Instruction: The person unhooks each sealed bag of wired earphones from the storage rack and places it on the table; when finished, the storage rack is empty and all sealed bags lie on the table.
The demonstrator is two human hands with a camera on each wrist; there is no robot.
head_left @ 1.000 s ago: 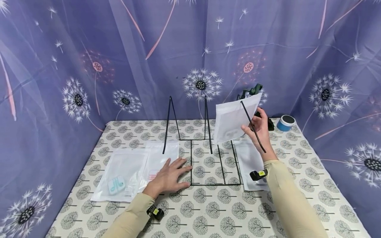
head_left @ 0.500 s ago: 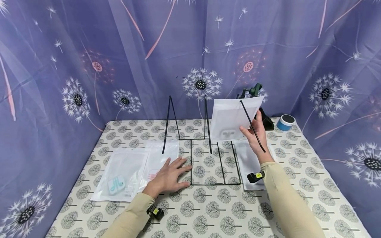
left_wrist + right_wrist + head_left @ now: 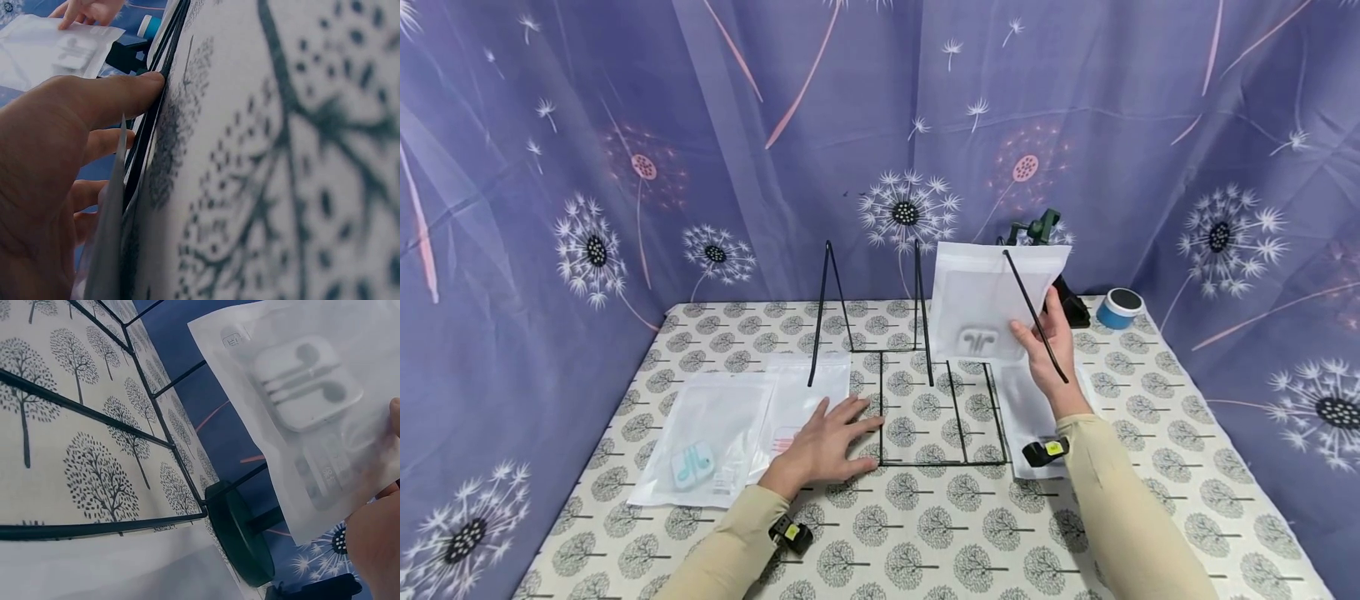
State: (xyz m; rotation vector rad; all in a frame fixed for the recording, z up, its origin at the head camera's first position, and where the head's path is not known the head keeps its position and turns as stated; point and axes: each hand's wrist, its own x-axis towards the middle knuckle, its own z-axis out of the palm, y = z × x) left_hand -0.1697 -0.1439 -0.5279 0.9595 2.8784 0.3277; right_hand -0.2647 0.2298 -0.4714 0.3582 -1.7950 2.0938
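Note:
My right hand (image 3: 1051, 350) grips the right edge of a white zip pouch (image 3: 962, 287) with thumb and fingers, holding it up behind the right slanted arm of a black wire rack (image 3: 881, 408). Through the pouch shows a boxed set of earphones (image 3: 309, 381), sharper in the right wrist view. Fingers spread, my left hand (image 3: 827, 442) rests at the rack's left base wire; in the left wrist view its thumb (image 3: 125, 100) touches the dark wire. Beneath and beside that hand lie two similar pouches, one with a pink item (image 3: 786, 437), the other with a turquoise-and-white case (image 3: 692, 467).
Another white pouch (image 3: 1015, 408) lies flat on the table to the right of the rack, partly under my right arm. A dark green stand (image 3: 1037, 227) with a black base (image 3: 1072, 310) and a blue jar (image 3: 1120, 312) stand at the back right.
The held pouch has turned to face me more squarely, and its earphone box shows more clearly. My right hand has shifted slightly lower; the left hand has stayed put.

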